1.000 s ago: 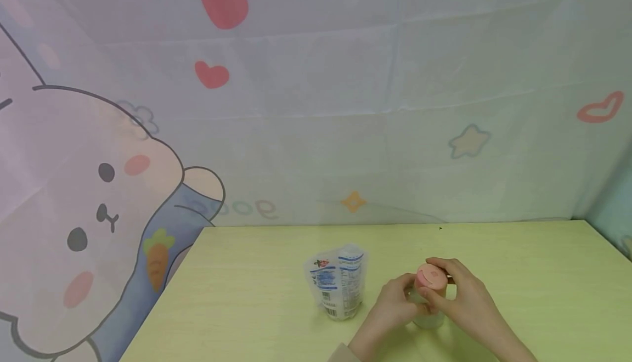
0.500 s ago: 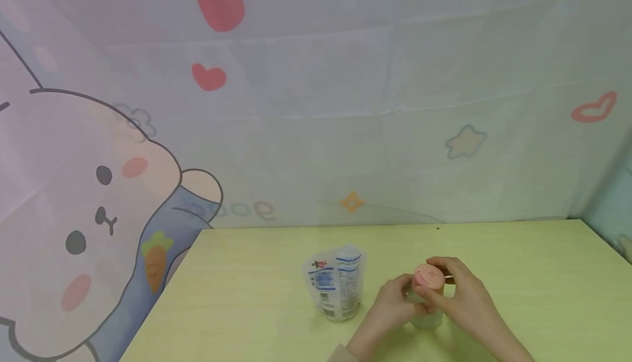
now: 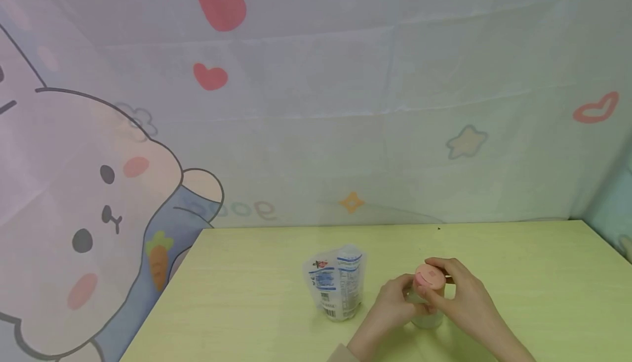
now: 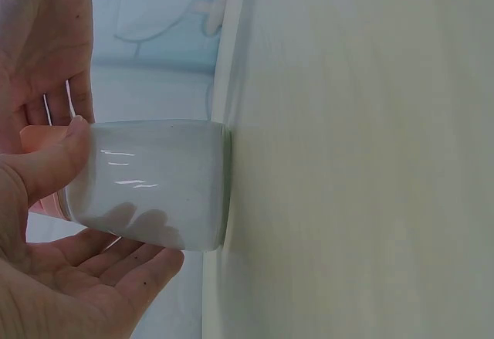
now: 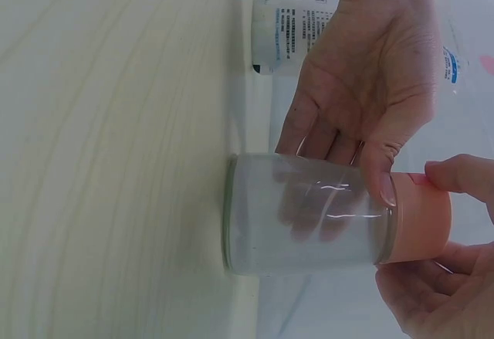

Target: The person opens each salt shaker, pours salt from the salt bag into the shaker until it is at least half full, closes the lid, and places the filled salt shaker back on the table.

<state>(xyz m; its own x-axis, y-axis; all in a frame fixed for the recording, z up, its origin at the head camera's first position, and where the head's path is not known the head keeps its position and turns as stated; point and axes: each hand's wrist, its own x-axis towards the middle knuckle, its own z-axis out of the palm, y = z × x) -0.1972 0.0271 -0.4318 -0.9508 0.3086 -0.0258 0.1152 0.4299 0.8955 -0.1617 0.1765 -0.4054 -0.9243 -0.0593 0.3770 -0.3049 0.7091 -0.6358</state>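
Observation:
A clear glass jar (image 3: 427,320) with a pink-orange lid (image 3: 429,276) stands upright on the table, right of the middle. My left hand (image 3: 396,303) holds the glass from the left, its thumb near the neck and its fingers round the far side. Through the glass in the right wrist view those fingers show, and no contents are visible inside the jar (image 5: 309,215). With thumb and fingers my right hand (image 3: 466,296) grips the lid from the right. The lid sits on the jar's mouth, a smile-like line printed on its top.
Left of the hands stands a translucent pouch (image 3: 338,284) with blue print and a barcode. The pale yellow table (image 3: 237,296) ends at a back edge against a printed cloth (image 3: 316,153) with hearts and a rabbit. A tiny dark speck (image 3: 438,228) lies near that edge.
The lid's printed line sits at a slightly different angle than a second ago. Both hands keep their hold, and the jar and pouch stay in place.

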